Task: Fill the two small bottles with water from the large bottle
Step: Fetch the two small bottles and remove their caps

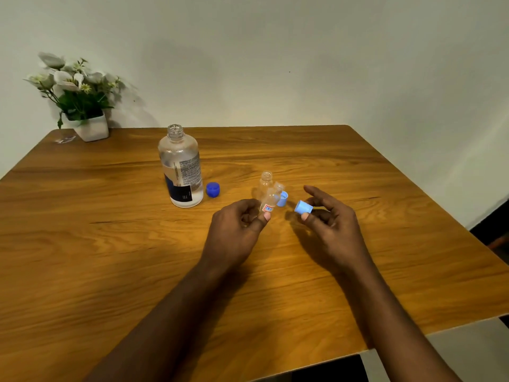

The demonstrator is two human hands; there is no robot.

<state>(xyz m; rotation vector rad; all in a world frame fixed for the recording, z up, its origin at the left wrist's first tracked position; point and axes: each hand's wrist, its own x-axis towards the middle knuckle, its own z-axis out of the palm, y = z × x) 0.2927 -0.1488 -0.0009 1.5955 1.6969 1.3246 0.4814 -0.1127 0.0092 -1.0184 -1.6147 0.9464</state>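
Two grips: left fingers [263,219] round red-labelled small bottle [270,202], right fingers [305,216] on pale-blue cap [303,207].

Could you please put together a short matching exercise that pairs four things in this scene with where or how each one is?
Things:
1. large bottle
2. dark blue cap
3. labelled small bottle
4. flower pot

Place or state:
a. held in the left hand
b. standing upright with its cap off
c. at the far left corner of the table
d. lying on the table, just right of the large bottle

Pairs: 1-b, 2-d, 3-a, 4-c
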